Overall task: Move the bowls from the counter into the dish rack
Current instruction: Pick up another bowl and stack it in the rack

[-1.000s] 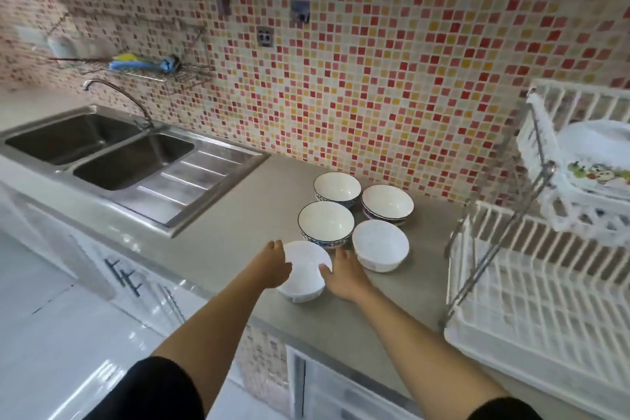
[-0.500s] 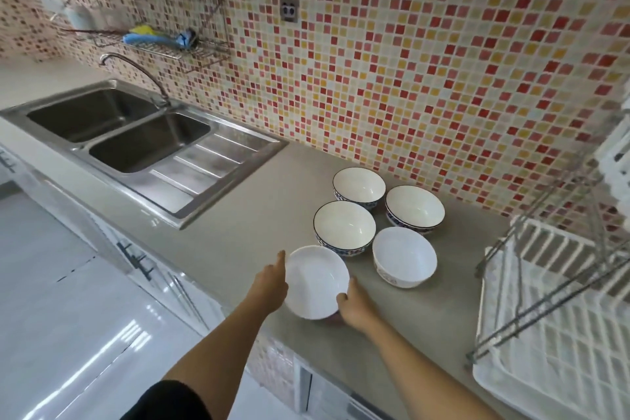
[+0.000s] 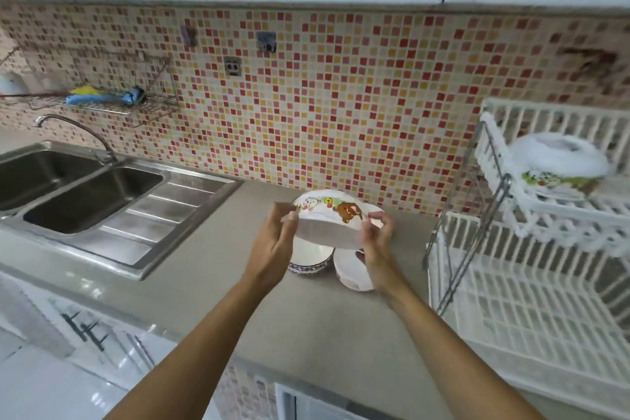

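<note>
A white bowl with cartoon bears point(image 3: 329, 222) hangs above the grey counter point(image 3: 211, 269), tilted with its outside facing me. My left hand point(image 3: 276, 242) grips its left rim and my right hand point(image 3: 376, 242) grips its right rim. Under it on the counter sit a blue-patterned bowl point(image 3: 310, 257) and a plain white bowl point(image 3: 351, 271); other bowls behind are mostly hidden. The white two-tier dish rack point(image 3: 504, 300) stands at the right, with an upturned cartoon bowl point(image 3: 559, 164) on its upper tier.
A steel double sink point(image 3: 85, 191) with a drainboard and a tap lies at the left. A wire wall shelf point(image 3: 102, 102) holds a blue and yellow item. Mosaic tile wall runs behind; white cabinets hang above. The counter's front edge drops to drawers.
Both hands have lifted the near white bowl off the counter and tilted it, showing the bear print. The view has swung up and right, bringing the rack back in.
</note>
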Motion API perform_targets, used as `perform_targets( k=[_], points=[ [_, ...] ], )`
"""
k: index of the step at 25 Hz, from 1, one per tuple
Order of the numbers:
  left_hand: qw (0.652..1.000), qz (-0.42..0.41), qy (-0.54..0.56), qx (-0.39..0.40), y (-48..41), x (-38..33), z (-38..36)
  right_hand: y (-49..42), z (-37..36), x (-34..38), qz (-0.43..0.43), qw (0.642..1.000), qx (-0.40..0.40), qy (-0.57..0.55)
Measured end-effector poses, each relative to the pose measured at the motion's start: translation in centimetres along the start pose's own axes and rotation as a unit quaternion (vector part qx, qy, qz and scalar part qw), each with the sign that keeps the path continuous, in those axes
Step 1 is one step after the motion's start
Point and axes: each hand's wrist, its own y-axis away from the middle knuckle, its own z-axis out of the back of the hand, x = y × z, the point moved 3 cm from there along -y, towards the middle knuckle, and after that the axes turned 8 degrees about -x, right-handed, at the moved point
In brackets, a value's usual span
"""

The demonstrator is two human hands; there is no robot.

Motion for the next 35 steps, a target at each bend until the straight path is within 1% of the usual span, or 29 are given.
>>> perform_targets(
  k=[2, 3, 4, 6, 9, 11, 14, 17, 19, 22, 24, 28, 32, 35],
  points=[
    [0.997, -0.031, 0.066, -0.011, -0.7, -4.9, -0.9, 1.0, 3.0, 4.8, 0.077, 0.996, -0.035, 0.006],
    [0.994, -0.046, 0.103, -0.015, -1.0, -7.1, -1.3, 1.6, 4.5, 7.0, 0.11, 0.993, -0.04, 0.001],
    [0.987, -0.061, 0.146, -0.009, -1.1, -9.3, -1.8, 2.1, 6.1, 9.0, 0.139, 0.99, -0.037, -0.003],
    [0.97, -0.09, 0.222, 0.031, -1.2, -13.5, -3.1, 3.3, 9.7, 13.0, 0.194, 0.981, -0.029, 0.004],
    [0.948, -0.142, 0.269, 0.092, -1.6, -19.3, -5.6, 4.4, 15.4, 17.6, 0.232, 0.971, -0.02, 0.054],
    [0.939, -0.17, 0.27, 0.128, -2.4, -22.7, -7.9, 3.8, 19.2, 19.4, 0.233, 0.967, -0.027, 0.099],
    [0.947, -0.185, 0.209, 0.162, -4.0, -26.4, -12.5, 1.5, 25.3, 20.6, 0.21, 0.959, -0.059, 0.178],
    [0.961, -0.158, 0.148, 0.169, -5.6, -28.2, -17.7, -1.5, 30.6, 20.1, 0.174, 0.939, -0.087, 0.285],
    [0.972, -0.128, 0.11, 0.166, -6.5, -28.6, -21.0, -3.6, 33.0, 19.1, 0.146, 0.927, -0.068, 0.339],
    [0.979, -0.075, 0.023, 0.19, -7.7, -28.4, -25.0, -7.0, 35.4, 16.9, 0.099, 0.904, -0.027, 0.415],
    [0.979, -0.048, -0.022, 0.196, -8.3, -27.9, -27.0, -8.7, 36.2, 15.9, 0.076, 0.897, 0.01, 0.435],
    [0.975, 0.018, -0.047, 0.215, -8.7, -26.7, -29.3, -10.5, 36.4, 14.0, 0.051, 0.895, 0.076, 0.437],
    [0.965, 0.05, -0.095, 0.238, -8.8, -25.6, -30.4, -11.7, 36.3, 12.6, 0.019, 0.879, 0.107, 0.465],
    [0.959, 0.07, -0.105, 0.255, -8.7, -25.2, -30.7, -11.9, 36.0, 12.5, 0.008, 0.871, 0.119, 0.477]
  ],
)
